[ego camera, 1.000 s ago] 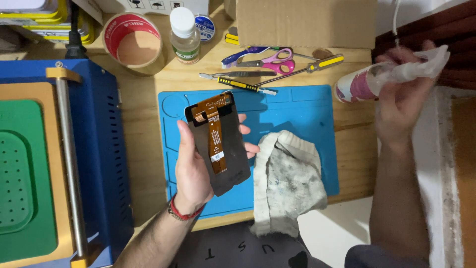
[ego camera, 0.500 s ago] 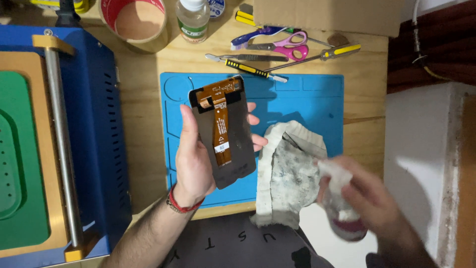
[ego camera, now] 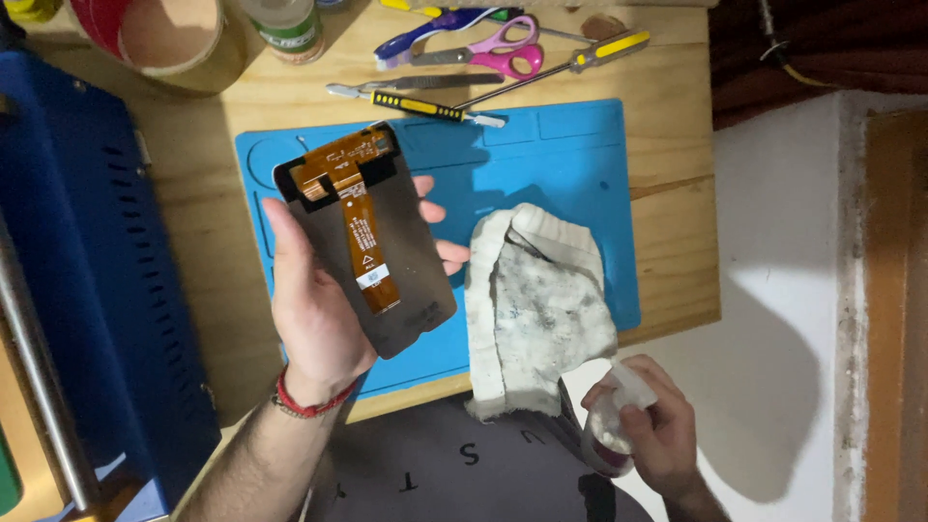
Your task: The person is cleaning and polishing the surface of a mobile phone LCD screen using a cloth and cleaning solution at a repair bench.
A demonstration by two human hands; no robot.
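1. The right hand, low beside the bench edge, has its grip closed around a small clear plastic bottle with a red band
2. The left hand holds a dark rectangular phone screen panel with an orange flex ribbon, back side up, thumb on its left edge and fingers under the right
3. A stained white cloth lies on the blue silicone work mat, just right of the panel
4. Farther along the wooden bench lie pink-handled scissors and a yellow-handled screwdriver
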